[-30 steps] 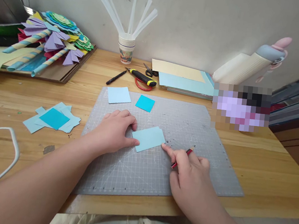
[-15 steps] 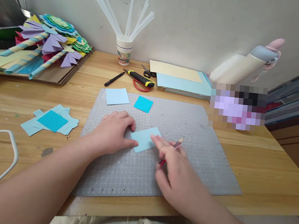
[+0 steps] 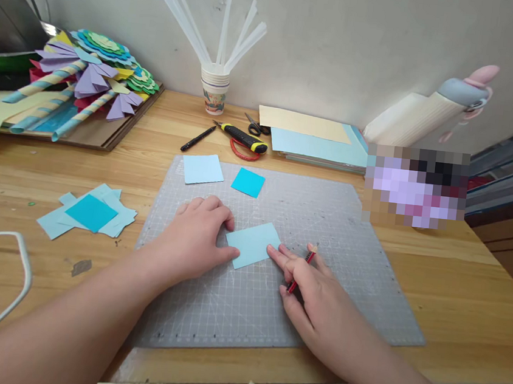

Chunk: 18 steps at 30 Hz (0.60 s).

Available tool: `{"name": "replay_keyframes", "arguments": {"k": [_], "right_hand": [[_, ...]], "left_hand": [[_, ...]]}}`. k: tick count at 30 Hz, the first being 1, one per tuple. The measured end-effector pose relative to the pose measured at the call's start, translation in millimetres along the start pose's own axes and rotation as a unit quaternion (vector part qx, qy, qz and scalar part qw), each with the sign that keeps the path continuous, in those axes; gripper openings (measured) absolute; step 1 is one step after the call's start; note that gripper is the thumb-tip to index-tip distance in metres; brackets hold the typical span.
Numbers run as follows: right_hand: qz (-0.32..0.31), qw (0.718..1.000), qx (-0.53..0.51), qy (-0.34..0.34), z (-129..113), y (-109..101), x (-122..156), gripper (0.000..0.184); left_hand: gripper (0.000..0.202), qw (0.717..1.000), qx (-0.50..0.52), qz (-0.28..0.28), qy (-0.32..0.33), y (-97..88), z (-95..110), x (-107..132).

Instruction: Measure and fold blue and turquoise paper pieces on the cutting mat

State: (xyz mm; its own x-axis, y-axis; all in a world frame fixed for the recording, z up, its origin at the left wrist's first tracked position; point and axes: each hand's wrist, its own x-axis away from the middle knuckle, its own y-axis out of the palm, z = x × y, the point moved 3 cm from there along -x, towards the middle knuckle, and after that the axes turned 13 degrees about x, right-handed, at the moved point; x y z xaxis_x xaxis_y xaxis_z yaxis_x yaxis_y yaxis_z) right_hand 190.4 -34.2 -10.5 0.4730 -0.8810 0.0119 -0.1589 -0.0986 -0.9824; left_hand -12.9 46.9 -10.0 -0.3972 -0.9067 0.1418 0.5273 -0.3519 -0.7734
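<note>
A light blue paper rectangle (image 3: pixel 253 245) lies flat on the grey cutting mat (image 3: pixel 346 299). At its left edge rests my left hand (image 3: pixel 202 229), thumb on the lower left corner, fingers bent and apart from the thumb. A red pencil (image 3: pixel 307 263) is tucked between the fingers of my right hand (image 3: pixel 308 286), whose fingertips touch the right end of the paper. Farther up the mat lie a pale blue paper square (image 3: pixel 202 169) and a brighter blue one (image 3: pixel 248 182).
Several blue paper pieces (image 3: pixel 119 217) lie left of the mat. Behind it are a black pen (image 3: pixel 198 138), a yellow-black utility knife (image 3: pixel 244 137), scissors (image 3: pixel 256 128) and stacked sheets (image 3: pixel 316 144). Paper cups (image 3: pixel 214 93) hold clear strips; paper flowers (image 3: pixel 102 47) lie at left.
My right hand has slid slightly right along the paper with the pencil, its fingertips now at the paper's right end. My left hand stays at the left edge. The view has shifted slightly.
</note>
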Motion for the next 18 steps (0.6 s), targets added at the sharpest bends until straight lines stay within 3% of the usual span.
{"name": "replay_keyframes", "arguments": {"k": [2, 5, 8, 12, 18], "right_hand": [[-0.007, 1.0, -0.029, -0.001, 4, -6, -7, 0.029], [-0.018, 0.99, -0.123, 0.062, 16, -14, -25, 0.009], [0.013, 0.98, -0.162, 0.112, 27, -15, -50, 0.019], [0.029, 0.979, -0.192, 0.066, 32, -7, -75, 0.026], [0.006, 0.972, -0.234, 0.04, 37, -1, -76, 0.023]], "left_hand": [[0.028, 1.0, -0.006, 0.024, -0.009, 4.7, 2, 3], [0.032, 0.998, -0.007, 0.055, -0.017, 11.4, 4, 5], [0.029, 0.998, 0.025, 0.057, -0.02, 13.9, 5, 4], [0.022, 0.998, 0.062, 0.031, -0.014, 12.1, 8, 1], [0.01, 0.994, 0.101, 0.019, -0.028, 8.9, 8, -1]]}}
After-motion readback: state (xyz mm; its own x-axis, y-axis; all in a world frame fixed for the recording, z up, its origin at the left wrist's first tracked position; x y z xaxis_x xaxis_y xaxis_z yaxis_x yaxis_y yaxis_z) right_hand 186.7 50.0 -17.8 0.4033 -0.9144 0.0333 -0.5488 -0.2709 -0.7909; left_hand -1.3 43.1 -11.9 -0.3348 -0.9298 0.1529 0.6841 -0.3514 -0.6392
